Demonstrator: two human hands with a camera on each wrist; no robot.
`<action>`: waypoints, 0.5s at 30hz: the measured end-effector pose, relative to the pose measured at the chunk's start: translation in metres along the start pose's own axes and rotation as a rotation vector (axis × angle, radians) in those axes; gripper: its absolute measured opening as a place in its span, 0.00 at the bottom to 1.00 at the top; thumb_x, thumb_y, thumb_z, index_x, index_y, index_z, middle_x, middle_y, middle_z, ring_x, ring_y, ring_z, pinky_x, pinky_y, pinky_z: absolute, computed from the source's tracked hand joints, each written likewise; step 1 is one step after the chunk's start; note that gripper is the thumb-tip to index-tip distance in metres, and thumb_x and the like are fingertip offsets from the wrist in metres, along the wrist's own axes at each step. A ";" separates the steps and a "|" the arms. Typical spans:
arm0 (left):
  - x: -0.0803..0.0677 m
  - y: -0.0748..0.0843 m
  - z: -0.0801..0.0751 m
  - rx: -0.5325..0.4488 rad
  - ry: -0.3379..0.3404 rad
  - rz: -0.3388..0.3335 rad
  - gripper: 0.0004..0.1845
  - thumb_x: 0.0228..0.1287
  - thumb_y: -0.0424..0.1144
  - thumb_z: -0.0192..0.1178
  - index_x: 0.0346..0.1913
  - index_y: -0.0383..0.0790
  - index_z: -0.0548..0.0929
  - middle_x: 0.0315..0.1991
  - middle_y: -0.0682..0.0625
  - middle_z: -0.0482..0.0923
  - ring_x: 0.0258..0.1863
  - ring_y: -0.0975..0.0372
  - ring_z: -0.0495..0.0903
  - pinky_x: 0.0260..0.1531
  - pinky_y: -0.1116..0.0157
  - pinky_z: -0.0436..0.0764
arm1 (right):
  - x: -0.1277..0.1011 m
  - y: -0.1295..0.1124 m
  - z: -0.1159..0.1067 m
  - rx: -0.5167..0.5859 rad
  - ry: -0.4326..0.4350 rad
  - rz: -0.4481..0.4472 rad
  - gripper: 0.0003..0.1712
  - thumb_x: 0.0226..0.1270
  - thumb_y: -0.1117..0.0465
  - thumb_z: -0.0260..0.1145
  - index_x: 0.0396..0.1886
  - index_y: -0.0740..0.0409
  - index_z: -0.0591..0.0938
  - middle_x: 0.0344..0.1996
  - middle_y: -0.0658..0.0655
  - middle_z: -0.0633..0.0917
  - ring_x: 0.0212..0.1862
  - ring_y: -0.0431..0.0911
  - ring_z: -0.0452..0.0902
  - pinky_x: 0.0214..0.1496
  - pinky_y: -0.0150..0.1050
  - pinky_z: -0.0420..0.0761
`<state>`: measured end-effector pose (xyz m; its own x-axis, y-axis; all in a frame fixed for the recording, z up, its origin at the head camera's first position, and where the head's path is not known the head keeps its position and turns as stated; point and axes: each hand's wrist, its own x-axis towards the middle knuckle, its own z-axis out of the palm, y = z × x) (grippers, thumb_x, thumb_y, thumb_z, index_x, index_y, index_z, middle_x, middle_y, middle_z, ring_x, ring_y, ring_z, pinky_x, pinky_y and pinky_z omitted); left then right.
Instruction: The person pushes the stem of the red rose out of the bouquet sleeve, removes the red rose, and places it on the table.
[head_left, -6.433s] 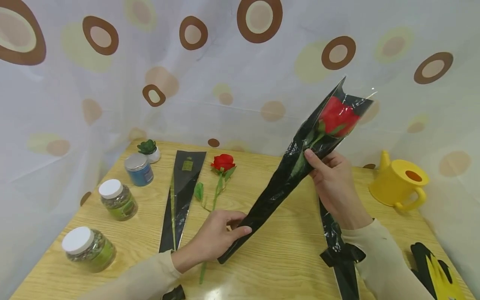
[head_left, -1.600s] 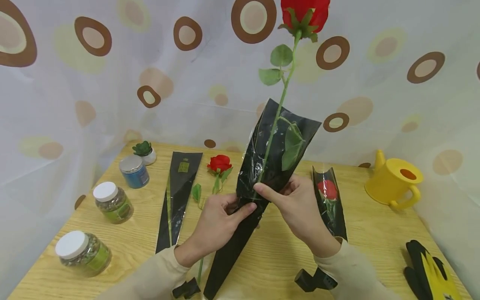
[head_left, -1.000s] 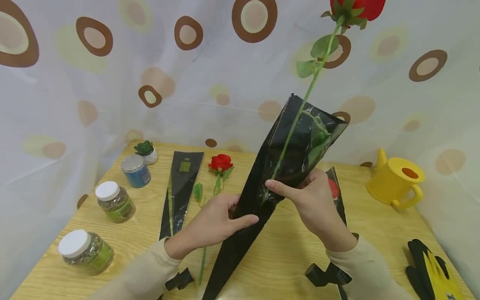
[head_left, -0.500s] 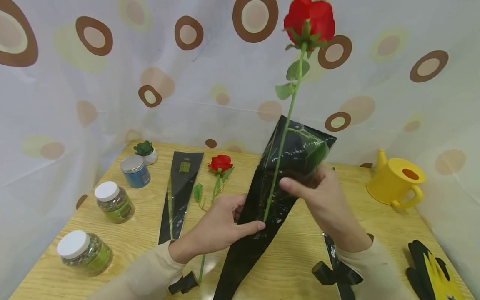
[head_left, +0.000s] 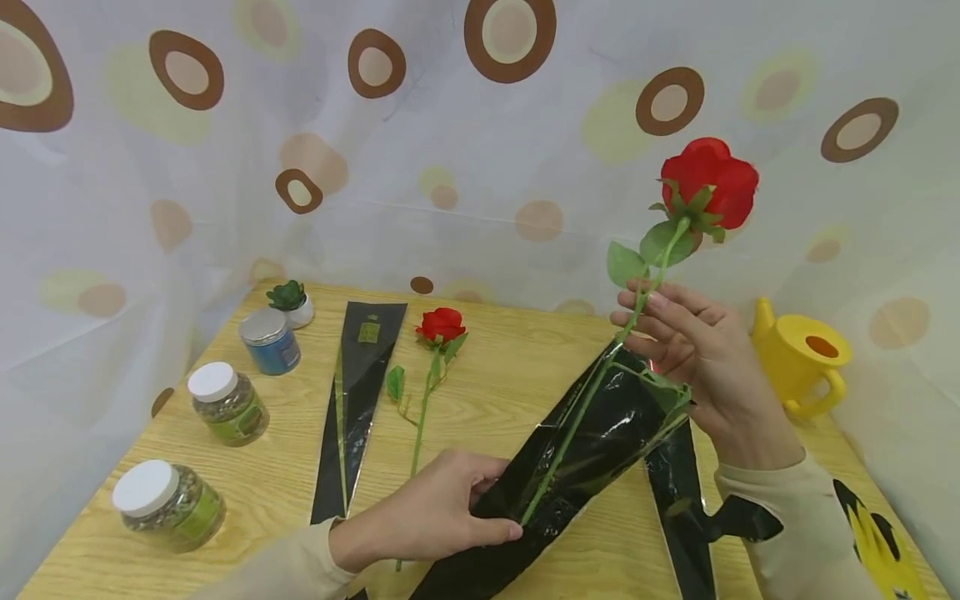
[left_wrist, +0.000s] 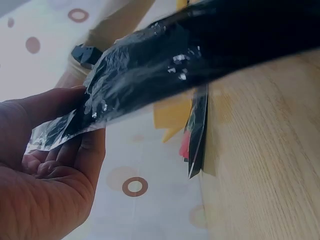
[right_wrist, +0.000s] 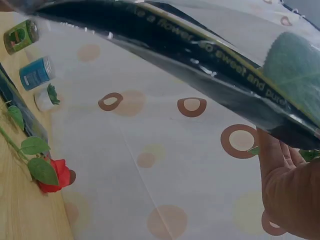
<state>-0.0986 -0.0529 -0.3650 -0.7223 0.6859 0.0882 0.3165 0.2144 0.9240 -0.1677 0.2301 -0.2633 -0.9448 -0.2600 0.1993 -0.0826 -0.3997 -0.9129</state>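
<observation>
A red rose (head_left: 708, 183) on a long green stem stands tilted, its lower stem inside a black and clear plastic sleeve (head_left: 592, 442). My right hand (head_left: 645, 321) pinches the stem just above the sleeve's mouth. Down near the table, my left hand (head_left: 487, 508) grips the sleeve's narrow lower part. The left wrist view shows that hand's fingers (left_wrist: 60, 165) curled under the crinkled sleeve (left_wrist: 175, 60). In the right wrist view the printed sleeve (right_wrist: 200, 45) crosses above my right hand (right_wrist: 290, 200).
On the wooden table (head_left: 510, 375) lie a second loose rose (head_left: 442, 325), an empty sleeve (head_left: 360, 383) and a sleeved rose (head_left: 678, 492) under my right arm. Three jars (head_left: 228, 404) and a small succulent (head_left: 294, 300) stand left. A yellow watering can (head_left: 802, 358) and gloves (head_left: 877, 542) sit right.
The rose has sunk deeper into the sleeve and leans right. The sleeve has tipped down toward the table. My right hand has left the sleeve and taken the stem above its mouth.
</observation>
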 end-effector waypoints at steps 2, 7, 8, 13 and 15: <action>-0.001 0.000 0.000 0.015 -0.004 0.008 0.13 0.60 0.36 0.71 0.28 0.46 0.75 0.20 0.58 0.49 0.16 0.67 0.49 0.23 0.71 0.58 | 0.000 0.000 0.000 -0.024 -0.002 -0.014 0.14 0.75 0.70 0.56 0.56 0.70 0.80 0.46 0.62 0.86 0.44 0.52 0.86 0.44 0.43 0.80; -0.003 0.000 0.001 0.034 -0.016 -0.001 0.12 0.60 0.35 0.71 0.30 0.46 0.76 0.18 0.60 0.51 0.15 0.69 0.50 0.22 0.71 0.57 | -0.002 -0.002 0.003 -0.110 0.033 -0.026 0.13 0.74 0.69 0.60 0.54 0.69 0.78 0.46 0.62 0.86 0.43 0.53 0.86 0.42 0.45 0.81; -0.003 0.001 0.001 0.035 -0.016 -0.009 0.12 0.60 0.36 0.72 0.30 0.46 0.76 0.18 0.60 0.51 0.15 0.69 0.50 0.21 0.71 0.57 | -0.003 -0.002 0.003 -0.120 0.037 -0.033 0.13 0.73 0.69 0.60 0.54 0.70 0.78 0.46 0.62 0.86 0.43 0.52 0.86 0.42 0.45 0.81; -0.004 0.004 -0.002 0.025 -0.024 -0.045 0.10 0.61 0.37 0.71 0.38 0.46 0.79 0.16 0.60 0.55 0.12 0.69 0.51 0.21 0.72 0.60 | -0.004 -0.006 0.001 -0.106 0.054 -0.137 0.11 0.73 0.71 0.60 0.51 0.73 0.78 0.45 0.64 0.86 0.41 0.53 0.86 0.41 0.45 0.81; -0.005 0.004 -0.005 0.034 -0.033 -0.056 0.11 0.61 0.37 0.71 0.43 0.44 0.81 0.15 0.59 0.58 0.11 0.69 0.51 0.22 0.73 0.63 | -0.004 -0.011 -0.004 -0.071 0.069 -0.179 0.10 0.72 0.73 0.59 0.50 0.75 0.78 0.45 0.65 0.86 0.41 0.54 0.86 0.42 0.45 0.81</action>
<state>-0.0968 -0.0584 -0.3595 -0.7193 0.6943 0.0241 0.2975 0.2765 0.9138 -0.1645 0.2394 -0.2554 -0.9323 -0.1289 0.3379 -0.2709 -0.3702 -0.8886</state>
